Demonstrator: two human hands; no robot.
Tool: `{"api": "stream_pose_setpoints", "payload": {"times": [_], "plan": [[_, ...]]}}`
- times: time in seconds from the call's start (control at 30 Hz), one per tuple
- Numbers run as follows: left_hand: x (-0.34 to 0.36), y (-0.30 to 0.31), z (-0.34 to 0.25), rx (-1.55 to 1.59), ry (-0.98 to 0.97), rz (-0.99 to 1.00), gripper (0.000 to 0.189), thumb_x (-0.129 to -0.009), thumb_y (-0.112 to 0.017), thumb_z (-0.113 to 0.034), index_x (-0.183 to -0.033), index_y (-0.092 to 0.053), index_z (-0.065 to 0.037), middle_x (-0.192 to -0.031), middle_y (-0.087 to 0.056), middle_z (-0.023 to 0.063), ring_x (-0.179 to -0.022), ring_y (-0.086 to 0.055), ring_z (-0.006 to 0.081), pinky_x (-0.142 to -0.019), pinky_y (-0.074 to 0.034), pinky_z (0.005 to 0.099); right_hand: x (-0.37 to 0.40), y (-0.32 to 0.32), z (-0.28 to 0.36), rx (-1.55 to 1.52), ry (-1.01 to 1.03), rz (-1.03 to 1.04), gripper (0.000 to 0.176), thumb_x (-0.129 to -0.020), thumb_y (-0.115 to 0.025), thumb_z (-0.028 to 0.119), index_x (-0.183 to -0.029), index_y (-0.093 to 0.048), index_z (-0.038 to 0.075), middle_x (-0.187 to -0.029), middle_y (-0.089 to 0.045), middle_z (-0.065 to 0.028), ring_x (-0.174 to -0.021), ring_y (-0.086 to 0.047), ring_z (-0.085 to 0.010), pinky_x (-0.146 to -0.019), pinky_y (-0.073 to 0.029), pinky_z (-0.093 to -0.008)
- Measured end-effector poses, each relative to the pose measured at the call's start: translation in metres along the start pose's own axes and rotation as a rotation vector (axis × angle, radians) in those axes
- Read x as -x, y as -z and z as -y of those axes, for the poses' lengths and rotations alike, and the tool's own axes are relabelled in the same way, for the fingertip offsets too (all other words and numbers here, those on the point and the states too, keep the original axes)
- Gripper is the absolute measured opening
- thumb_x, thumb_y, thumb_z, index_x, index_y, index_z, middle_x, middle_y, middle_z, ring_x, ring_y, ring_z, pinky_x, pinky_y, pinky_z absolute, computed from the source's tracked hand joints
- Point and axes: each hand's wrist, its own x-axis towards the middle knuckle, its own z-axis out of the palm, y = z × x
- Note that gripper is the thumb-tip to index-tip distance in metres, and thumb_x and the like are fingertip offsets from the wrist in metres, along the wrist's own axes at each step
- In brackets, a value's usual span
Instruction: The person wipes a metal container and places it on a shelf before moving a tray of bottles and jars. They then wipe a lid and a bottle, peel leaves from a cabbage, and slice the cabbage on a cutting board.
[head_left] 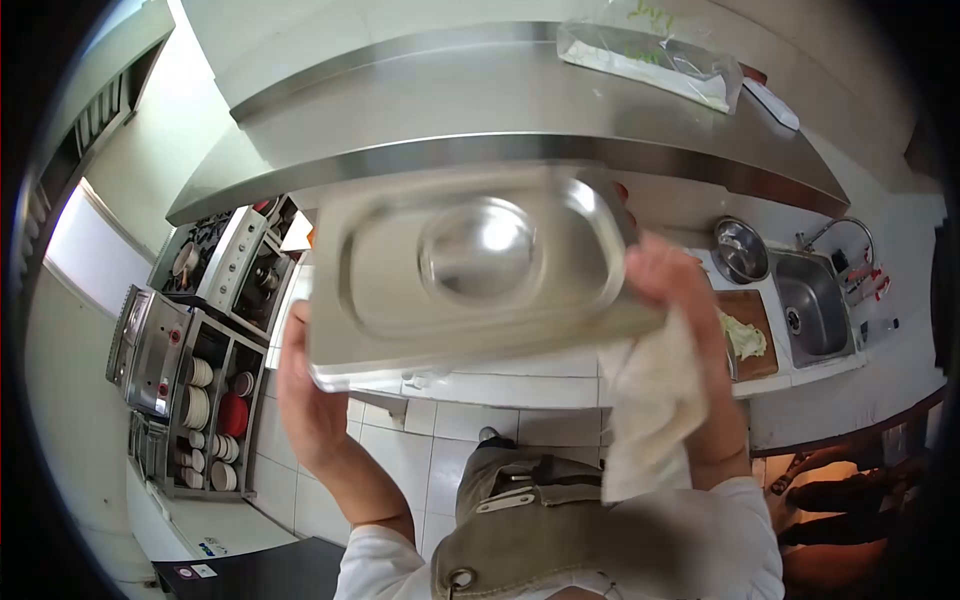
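A rectangular steel lid or container [385,310], blurred by motion, is raised in front of me, just below the steel shelf. My left hand [308,400] grips its left end. At its right end my right hand [672,275] is closed on the edge, and a pale cloth [650,415] hangs down beside that wrist. A round recess with a bright reflection shows in the middle of the metal surface. What lies under or inside it is hidden.
A steel shelf [450,95] crosses above, bearing a plastic bag [650,60] and a white-handled tool [772,104]. To the right are a steel bowl [741,250], sink [812,310] and cutting board [762,306] with greens. Plates [196,408] and a stove [232,255] stand left.
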Motion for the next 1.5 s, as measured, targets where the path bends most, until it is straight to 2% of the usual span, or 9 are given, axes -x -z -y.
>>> {"api": "stream_pose_setpoints", "payload": {"times": [0.07,0.13,0.27,0.37,0.8,0.87,0.9,1.13,1.5], "plan": [[-0.025,0.000,-0.009,-0.127,-0.177,0.021,0.045,-0.089,-0.057,-0.040,-0.114,-0.047,-0.003,-0.145,-0.035,0.0189,-0.127,-0.045,0.0291,-0.103,-0.038,0.0413,-0.023,-0.033,0.029,-0.146,0.123,-0.180,0.022,-0.087,-0.062,0.025,-0.095,-0.063,0.004,-0.079,-0.064,-0.0016,-0.068,-0.061,-0.0090,-0.065,-0.051,-0.0234],[-0.042,-0.002,-0.020,-0.304,-0.292,-0.036,0.045,-0.088,-0.058,-0.037,-0.114,-0.047,-0.003,-0.142,-0.037,0.0210,-0.125,-0.046,0.0303,-0.102,-0.039,0.0407,-0.050,-0.024,0.061,-0.265,-0.017,0.222,0.022,-0.087,-0.062,0.026,-0.092,-0.062,0.005,-0.081,-0.065,-0.0056,-0.069,-0.063,-0.0130,-0.066,-0.053,-0.0285],[-0.089,0.005,-0.042,-0.452,-0.404,-0.017,0.037,-0.084,-0.059,-0.025,-0.114,-0.053,-0.004,-0.132,-0.049,0.0185,-0.120,-0.050,0.0261,-0.097,-0.041,0.0382,-0.136,-0.036,0.064,-0.107,0.106,-0.018,0.024,-0.091,-0.058,0.025,-0.096,-0.060,0.001,-0.085,-0.066,-0.0097,-0.076,-0.066,-0.0180,-0.070,-0.055,-0.0335],[-0.136,0.010,-0.051,-0.486,-0.321,0.134,0.026,-0.088,-0.056,-0.010,-0.113,-0.056,-0.002,-0.128,-0.053,0.0131,-0.117,-0.050,0.0203,-0.097,-0.041,0.0334,-0.178,-0.038,0.054,-0.073,0.133,-0.124,0.024,-0.092,-0.058,0.024,-0.101,-0.060,0.002,-0.090,-0.066,-0.0108,-0.077,-0.066,-0.0223,-0.070,-0.058,-0.0369],[-0.306,-0.009,-0.017,-0.942,-0.380,0.553,0.043,-0.096,-0.047,-0.035,-0.125,-0.057,-0.006,-0.119,-0.062,0.0140,-0.107,-0.057,0.0259,-0.094,-0.042,0.0358,-0.232,-0.073,0.024,-0.020,-0.066,-0.151,0.037,-0.097,-0.053,0.029,-0.107,-0.055,-0.007,-0.092,-0.066,-0.0162,-0.078,-0.068,-0.0256,-0.067,-0.058,-0.0398],[-0.315,-0.017,-0.024,-1.226,-0.055,0.708,0.046,-0.094,-0.049,-0.041,-0.122,-0.060,-0.006,-0.111,-0.065,0.0148,-0.103,-0.059,0.0270,-0.092,-0.044,0.0366,-0.228,-0.077,0.020,-0.016,-0.085,-0.160,0.037,-0.097,-0.053,0.031,-0.106,-0.057,-0.005,-0.092,-0.066,-0.0139,-0.079,-0.068,-0.0228,-0.066,-0.058,-0.0372],[-0.325,-0.010,-0.013,-1.129,-0.148,0.673,0.058,-0.084,-0.059,-0.054,-0.108,-0.065,-0.002,-0.097,-0.068,0.0170,-0.084,-0.066,0.0293,-0.076,-0.051,0.0382,-0.218,-0.079,0.022,-0.045,-0.108,-0.107,0.036,-0.097,-0.052,0.031,-0.109,-0.059,-0.001,-0.093,-0.066,-0.0117,-0.081,-0.067,-0.0213,-0.068,-0.057,-0.0360],[-0.326,0.001,-0.007,-1.275,-0.397,0.695,0.039,-0.091,-0.057,-0.040,-0.097,-0.061,-0.001,-0.078,-0.064,0.0183,-0.071,-0.062,0.0305,-0.067,-0.047,0.0410,-0.103,-0.050,-0.005,0.586,0.062,0.510,0.035,-0.095,-0.053,0.031,-0.119,-0.054,0.006,-0.085,-0.063,-0.0032,-0.090,-0.062,-0.0134,-0.080,-0.048,-0.0293],[-0.334,0.023,-0.007,-1.437,-0.322,0.634,0.028,-0.097,-0.051,-0.031,-0.101,-0.051,-0.004,-0.088,-0.066,0.0155,-0.080,-0.059,0.0335,-0.072,-0.045,0.0396,0.001,0.090,-0.259,1.262,-0.009,-0.325,0.017,-0.085,-0.063,0.016,-0.099,-0.061,0.006,-0.085,-0.067,-0.0154,-0.074,-0.066,-0.0320,-0.067,-0.052,-0.0409]]}}
